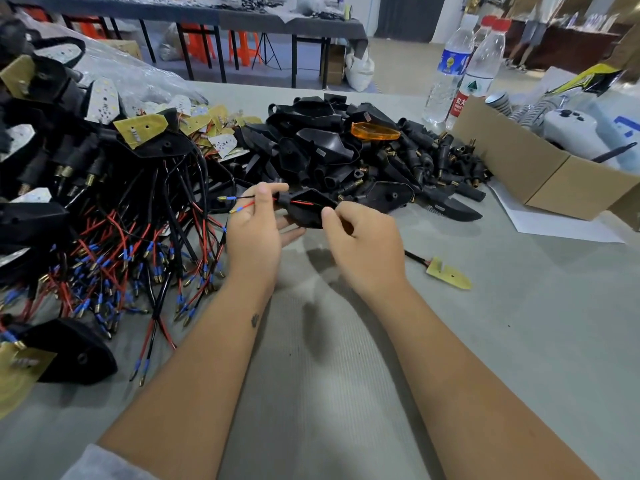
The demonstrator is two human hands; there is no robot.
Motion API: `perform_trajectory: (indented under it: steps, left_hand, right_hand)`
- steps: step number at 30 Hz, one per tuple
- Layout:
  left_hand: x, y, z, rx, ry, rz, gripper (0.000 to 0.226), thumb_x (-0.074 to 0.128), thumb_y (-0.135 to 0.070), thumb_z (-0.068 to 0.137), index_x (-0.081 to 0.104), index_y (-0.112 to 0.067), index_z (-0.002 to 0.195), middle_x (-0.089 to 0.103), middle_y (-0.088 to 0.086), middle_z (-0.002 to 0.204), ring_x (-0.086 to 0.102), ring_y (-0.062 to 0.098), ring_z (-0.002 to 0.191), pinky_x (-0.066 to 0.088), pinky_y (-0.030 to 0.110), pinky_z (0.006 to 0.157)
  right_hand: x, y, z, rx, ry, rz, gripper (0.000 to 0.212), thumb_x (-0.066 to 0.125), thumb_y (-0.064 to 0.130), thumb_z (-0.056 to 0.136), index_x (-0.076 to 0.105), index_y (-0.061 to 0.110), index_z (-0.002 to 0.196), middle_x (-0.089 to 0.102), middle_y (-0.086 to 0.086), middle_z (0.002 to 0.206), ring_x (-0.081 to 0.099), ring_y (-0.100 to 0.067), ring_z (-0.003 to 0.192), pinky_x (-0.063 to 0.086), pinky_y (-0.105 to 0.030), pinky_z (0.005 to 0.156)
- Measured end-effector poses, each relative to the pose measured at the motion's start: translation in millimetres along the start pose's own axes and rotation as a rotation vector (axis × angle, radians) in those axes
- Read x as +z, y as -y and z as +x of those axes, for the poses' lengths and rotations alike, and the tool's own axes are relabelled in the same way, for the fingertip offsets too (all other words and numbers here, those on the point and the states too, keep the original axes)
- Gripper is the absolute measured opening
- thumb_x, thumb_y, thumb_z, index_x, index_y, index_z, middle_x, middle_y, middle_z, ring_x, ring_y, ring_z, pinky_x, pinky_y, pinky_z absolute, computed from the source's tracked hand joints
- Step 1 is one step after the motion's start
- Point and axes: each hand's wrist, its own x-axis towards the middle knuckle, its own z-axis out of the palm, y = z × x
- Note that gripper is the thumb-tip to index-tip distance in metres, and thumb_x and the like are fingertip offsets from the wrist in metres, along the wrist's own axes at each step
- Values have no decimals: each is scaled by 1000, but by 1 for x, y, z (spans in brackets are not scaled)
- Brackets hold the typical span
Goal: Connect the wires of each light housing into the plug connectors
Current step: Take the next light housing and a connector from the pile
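I hold a black light housing (309, 210) above the grey table between both hands. A red wire and a black wire (242, 201) run through its neck and stick out to the left, ending in blue-sleeved brass tips. My left hand (254, 230) pinches these wires at the neck. My right hand (360, 242) grips the housing's right end. A loose yellow LED board (448, 273) with a short lead lies on the table to the right of my right hand.
A heap of wired housings with red and black leads (114, 244) fills the left. Empty black housings and plug connectors (346, 154) are piled behind my hands. A cardboard box (526, 168) and water bottles (464, 67) stand at the right.
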Motion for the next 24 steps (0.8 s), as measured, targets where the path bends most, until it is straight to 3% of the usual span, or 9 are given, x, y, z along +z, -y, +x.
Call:
perform_trajectory:
  steps: [2,4,5,8,11,15,17,24]
  left_hand:
    - [-1,0,2,-8,-60,-3,36,33,-33,106,64,-21,93,71,-3,80,72,21,75,57,26,58]
    - [-1,-1,2,-20,-84,-14,38,31,-35,107,64,-22,93,69,11,100,74,21,76,57,27,58]
    - [0,-1,3,-22,-90,-24,39,30,-36,107,64,-22,94,69,14,103,74,21,76,58,27,58]
    - [0,-4,2,-10,-117,-85,40,28,-38,106,63,-21,96,72,11,95,74,21,76,57,28,58]
    - [-2,-5,2,14,-182,-127,41,28,-39,106,62,-20,94,71,8,90,74,19,76,57,28,58]
    - [-4,-5,4,28,-239,-133,41,27,-37,107,61,-17,97,71,5,86,74,17,75,56,27,59]
    - [-4,-5,5,11,-259,-149,40,26,-36,107,61,-18,99,71,6,88,74,17,75,56,26,59]
    - [-5,-8,5,-64,-157,-192,28,37,-38,105,61,-25,108,75,1,91,74,18,85,58,27,66]
  right_hand:
    - [-3,1,-1,-82,-114,-77,37,51,28,97,44,19,62,43,7,58,42,-12,58,33,-33,52]
    - [-5,-1,2,-108,-175,-124,19,53,26,95,59,17,79,52,6,79,48,-13,77,39,-32,58]
    - [-5,-3,4,-96,-169,-156,12,55,26,94,62,17,91,54,4,91,48,-14,88,40,-31,64]
    - [-6,-12,8,21,-3,-270,24,51,30,95,60,19,114,54,0,109,48,-19,101,43,-34,79]
    - [-4,-17,8,57,116,-379,23,40,28,101,57,13,107,59,-5,101,52,-28,99,40,-39,75]
    - [-4,-11,6,-38,-3,-355,22,46,30,99,54,17,115,60,-2,96,52,-25,91,40,-38,74]
    - [-5,-7,6,-110,-69,-279,18,49,31,98,56,17,108,60,1,90,49,-22,85,40,-38,74]
    - [-6,-9,8,-196,-56,-301,15,54,26,99,67,18,100,59,2,82,47,-22,82,37,-33,70]
